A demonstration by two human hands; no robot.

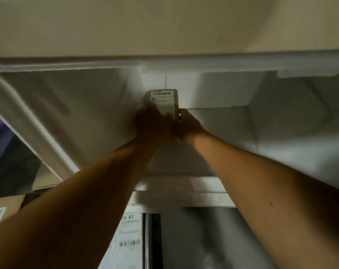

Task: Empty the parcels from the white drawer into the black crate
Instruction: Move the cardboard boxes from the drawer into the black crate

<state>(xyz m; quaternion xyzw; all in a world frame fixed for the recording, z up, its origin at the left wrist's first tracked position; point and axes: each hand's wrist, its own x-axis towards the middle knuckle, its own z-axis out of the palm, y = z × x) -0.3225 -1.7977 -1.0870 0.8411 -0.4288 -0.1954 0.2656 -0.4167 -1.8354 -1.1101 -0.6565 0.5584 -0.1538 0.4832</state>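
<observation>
Both my arms reach deep into the white drawer (242, 129). A small brown parcel (164, 100) with a white barcode label stands against the drawer's far wall. My left hand (152, 123) grips its left side, fingers curled over the label's lower edge. My right hand (188, 124) holds its right side, with the thumb at the parcel's edge. The picture is dim and blurred. Below the drawer's front edge lies a white parcel (126, 241) with a barcode and "A7" print, beside a black edge (153, 239) that may be the crate.
The drawer's white front rim (184, 189) runs across under my forearms. Its left wall (29, 121) slants down to the left. A dark blue shape (2, 144) is at the far left. A cream surface (164, 26) fills the top of the view.
</observation>
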